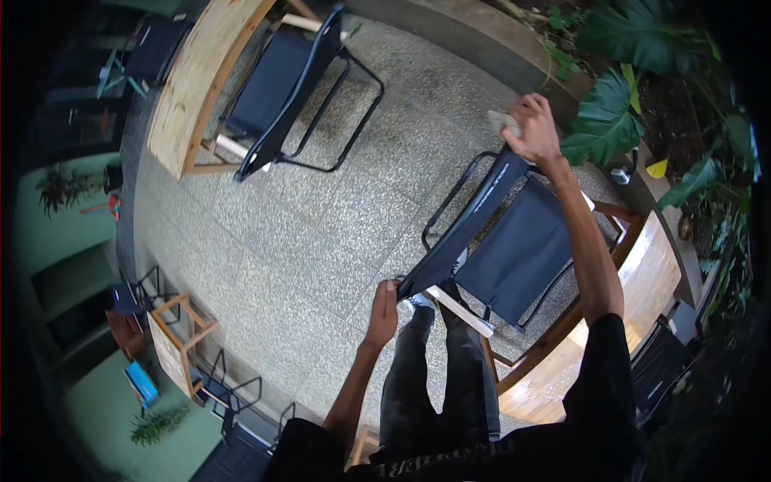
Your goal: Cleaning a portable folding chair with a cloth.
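Note:
A folding chair with a dark navy fabric backrest [465, 217] and seat [517, 247] stands right in front of me. My left hand [382, 314] grips the near end of the backrest, its thumb along the edge and the fingers partly hidden. At the far end of the same backrest is my right hand [535, 131], holding a crumpled pale grey cloth [503, 122] against or just beside the frame's corner. A pale wooden armrest [461, 309] shows on the chair's near side. Small white writing runs along the backrest.
A wooden table [650, 253] adjoins the chair on the right. Another dark chair [271, 84] sits at a second wooden table [205, 72], upper left. Leafy plants [608, 114] grow behind a concrete curb [512, 42]. Speckled tile floor [283, 241] lies between. A wooden-framed table [174, 343] stands lower left.

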Tool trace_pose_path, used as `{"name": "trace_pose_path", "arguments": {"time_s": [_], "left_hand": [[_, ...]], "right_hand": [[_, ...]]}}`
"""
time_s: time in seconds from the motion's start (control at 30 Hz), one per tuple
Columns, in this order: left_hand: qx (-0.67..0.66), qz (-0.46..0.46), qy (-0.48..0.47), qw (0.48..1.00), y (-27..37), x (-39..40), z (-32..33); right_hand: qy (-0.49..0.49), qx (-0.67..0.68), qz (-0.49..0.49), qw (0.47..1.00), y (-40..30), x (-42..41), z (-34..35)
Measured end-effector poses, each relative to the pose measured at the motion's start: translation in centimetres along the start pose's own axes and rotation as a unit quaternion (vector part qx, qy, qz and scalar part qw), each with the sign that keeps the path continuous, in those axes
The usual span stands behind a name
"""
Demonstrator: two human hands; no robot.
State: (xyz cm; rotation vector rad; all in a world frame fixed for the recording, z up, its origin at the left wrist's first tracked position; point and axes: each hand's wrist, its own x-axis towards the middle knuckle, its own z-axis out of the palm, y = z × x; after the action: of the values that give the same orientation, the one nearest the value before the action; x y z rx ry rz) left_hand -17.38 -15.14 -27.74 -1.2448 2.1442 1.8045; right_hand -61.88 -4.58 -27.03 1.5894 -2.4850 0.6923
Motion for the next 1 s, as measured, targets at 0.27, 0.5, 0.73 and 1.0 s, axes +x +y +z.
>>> {"name": "trace_pose_path", "arguments": {"time_s": [0.27,0.5,0.73,1.0], "left_hand": [[-0.206,0.018,0.057,0.977,-1.0,0.5,0.9],[-0.365,0.027,0.073,0.928,-1.4,0.7,1.2],[-0.606,-0.045,-0.028,0.794,-1.6,-0.6,0.0],[-0.626,-0.011,-0.099,0.773,-2.2,0.3,0.3]], "right_hand": [[0.02,0.053,-0.064,0.996,-12.6,-2.8,0.9],[-0.023,0.017,-0.099,0.995,-23.8,-6.7,3.8],[-0.085,0.058,-0.051,0.993,-31.3,-10.3,6.8],[-0.161,0.035,-0.022,0.986,-30.8,-9.9,7.0]]}}
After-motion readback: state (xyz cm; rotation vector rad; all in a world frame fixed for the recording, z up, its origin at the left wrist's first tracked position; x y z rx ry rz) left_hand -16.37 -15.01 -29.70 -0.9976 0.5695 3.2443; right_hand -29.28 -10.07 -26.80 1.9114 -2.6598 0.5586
